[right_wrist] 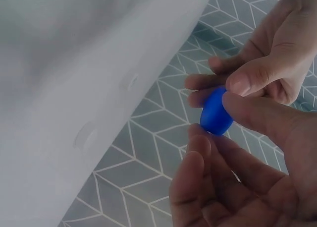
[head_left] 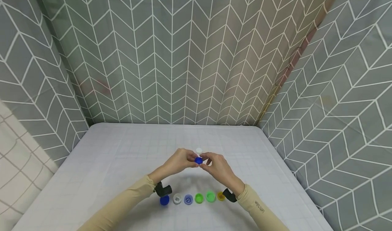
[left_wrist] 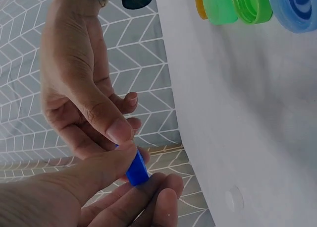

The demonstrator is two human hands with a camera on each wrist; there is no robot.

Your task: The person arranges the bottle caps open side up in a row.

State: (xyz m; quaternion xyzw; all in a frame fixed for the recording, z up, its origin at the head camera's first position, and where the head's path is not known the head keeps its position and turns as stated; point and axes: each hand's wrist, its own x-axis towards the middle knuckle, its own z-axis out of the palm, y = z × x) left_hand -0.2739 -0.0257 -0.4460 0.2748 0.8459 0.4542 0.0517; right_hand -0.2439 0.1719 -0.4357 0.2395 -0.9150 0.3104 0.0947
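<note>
A dark blue bottle cap [head_left: 198,160] is held above the table between both hands. My left hand [head_left: 180,160] pinches it from the left with thumb and fingers. From the other side, my right hand [head_left: 218,168] also pinches its edge. In the left wrist view the blue cap [left_wrist: 138,170] shows edge-on, the two thumbs close together beside it. The right wrist view shows the smooth flat face of the cap [right_wrist: 216,113], with the right fingers [right_wrist: 203,147] below it. A white cap [head_left: 199,150] lies on the table just beyond the hands.
Nearer the body, a row of caps lies on the white table [head_left: 122,149]: blue [head_left: 164,200], white [head_left: 177,199], pale blue [head_left: 188,199], lime green [head_left: 199,198], light green [head_left: 210,196] and yellow [head_left: 221,196]. Patterned curtains [head_left: 183,54] surround the table's back and sides.
</note>
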